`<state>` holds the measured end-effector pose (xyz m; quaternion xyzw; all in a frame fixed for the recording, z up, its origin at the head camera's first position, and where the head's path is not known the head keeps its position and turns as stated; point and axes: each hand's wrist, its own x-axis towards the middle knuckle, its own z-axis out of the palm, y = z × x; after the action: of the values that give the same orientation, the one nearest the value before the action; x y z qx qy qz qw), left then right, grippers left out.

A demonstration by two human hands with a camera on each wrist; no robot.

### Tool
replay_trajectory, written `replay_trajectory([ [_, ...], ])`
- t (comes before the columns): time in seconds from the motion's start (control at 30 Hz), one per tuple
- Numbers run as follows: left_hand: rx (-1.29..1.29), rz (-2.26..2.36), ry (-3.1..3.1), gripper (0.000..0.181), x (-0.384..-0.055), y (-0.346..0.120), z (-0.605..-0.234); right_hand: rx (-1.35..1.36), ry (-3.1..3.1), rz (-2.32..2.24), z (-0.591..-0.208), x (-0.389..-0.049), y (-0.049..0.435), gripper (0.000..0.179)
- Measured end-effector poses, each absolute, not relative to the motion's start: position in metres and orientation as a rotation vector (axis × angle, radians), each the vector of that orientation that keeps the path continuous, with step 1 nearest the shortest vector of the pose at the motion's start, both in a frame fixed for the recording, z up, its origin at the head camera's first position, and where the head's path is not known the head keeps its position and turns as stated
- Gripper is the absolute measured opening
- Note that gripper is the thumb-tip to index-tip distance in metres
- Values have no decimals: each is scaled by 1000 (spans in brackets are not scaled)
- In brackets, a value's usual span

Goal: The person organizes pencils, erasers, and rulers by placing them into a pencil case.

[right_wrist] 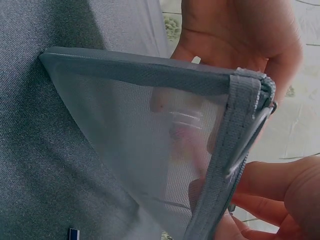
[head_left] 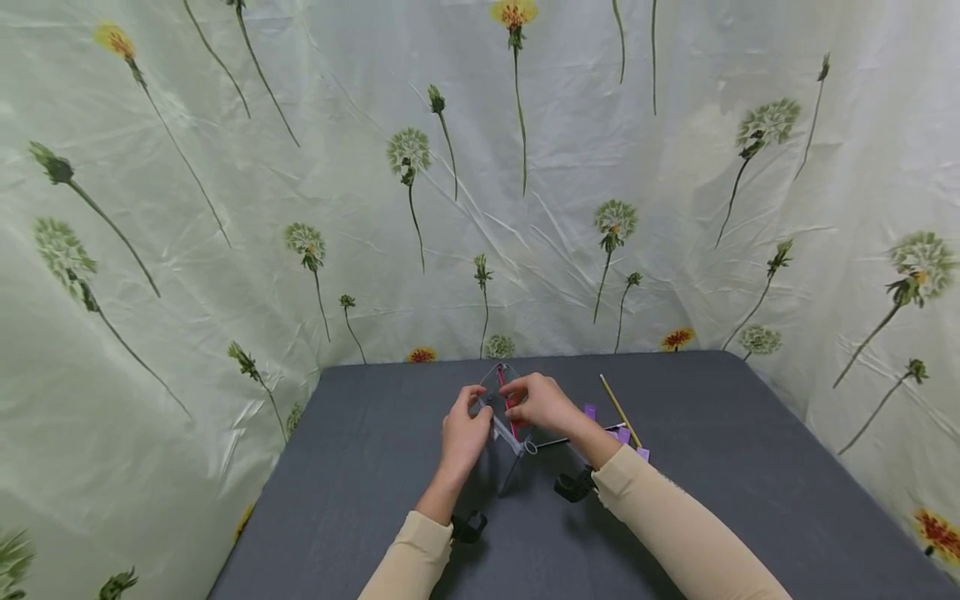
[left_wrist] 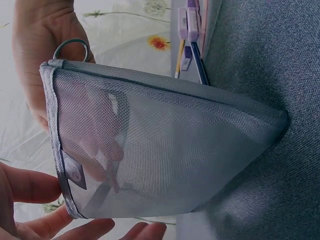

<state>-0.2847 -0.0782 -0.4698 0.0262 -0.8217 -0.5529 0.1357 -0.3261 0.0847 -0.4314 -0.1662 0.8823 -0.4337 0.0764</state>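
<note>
A grey see-through mesh pouch stands on the table between my hands, its opening turned up. A thin red strip shows at the opening in the head view. My left hand grips the left rim near a small label, thumb on one side. At the other rim, my right hand pinches with thumb and index finger, as the right wrist view shows. A ring hangs at the pouch's near corner. Fingers and something pinkish show blurred through the mesh.
Right of the pouch lie a yellow pencil, a dark pencil and several purple blocks like erasers. The dark grey table ends at a flower-printed curtain behind.
</note>
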Motion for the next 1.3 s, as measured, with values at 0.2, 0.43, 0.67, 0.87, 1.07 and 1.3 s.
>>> replay_trajectory([
  [0.2, 34, -1585, -2381, 30, -283, -80, -469, -510, 2684, -1285, -429, -323, 89, 37],
  [0.43, -21, -1596, -2366, 31, -284, -82, -466, -555, 2741, -1293, -424, -323, 95, 33],
  [0.67, -2, -1539, -2399, 32, -283, -84, -466, -602, 2811, -1249, -416, -316, 102, 32],
  [0.87, -5, -1537, -2409, 32, -283, -86, -466, -669, 2851, -1182, -415, -313, 115, 32],
  [1.07, -4, -1523, -2398, 31, -284, -88, -466, -775, 2849, -1095, -419, -313, 128, 35],
  [1.3, -1, -1535, -2399, 30, -283, -89, -466, -761, 2871, -1055, -431, -317, 147, 36],
])
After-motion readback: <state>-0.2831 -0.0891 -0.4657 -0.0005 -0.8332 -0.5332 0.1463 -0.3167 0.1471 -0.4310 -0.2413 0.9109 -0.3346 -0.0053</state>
